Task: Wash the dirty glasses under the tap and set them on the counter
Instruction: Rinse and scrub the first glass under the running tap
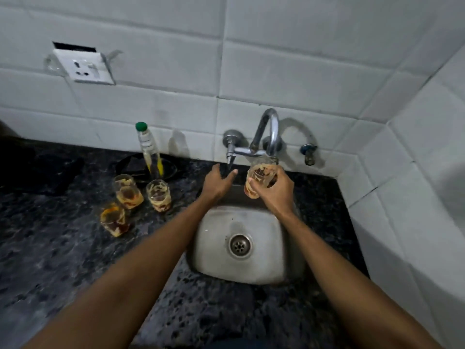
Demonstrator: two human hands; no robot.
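My right hand point(274, 191) grips a dirty glass point(259, 178) smeared with brown and orange residue, holding it under the curved chrome tap point(269, 132) at the back of the steel sink point(214, 263). My left hand point(219, 182) reaches toward the lower tap handle point(230, 154), its fingers spread and relaxed just below it. Three more dirty glasses stand on the dark counter left of the sink: one at the front point(114, 219), one behind it point(127, 191), and one nearer the sink point(159, 195). No water flow is visible.
A clear bottle with a green cap point(148, 149) stands in a black dish by the wall. A wall socket point(84, 66) sits high on the left. A small valve point(309, 151) sticks out right of the tap. The speckled granite counter point(63, 260) surrounds the sink; tiled walls close in at the right.
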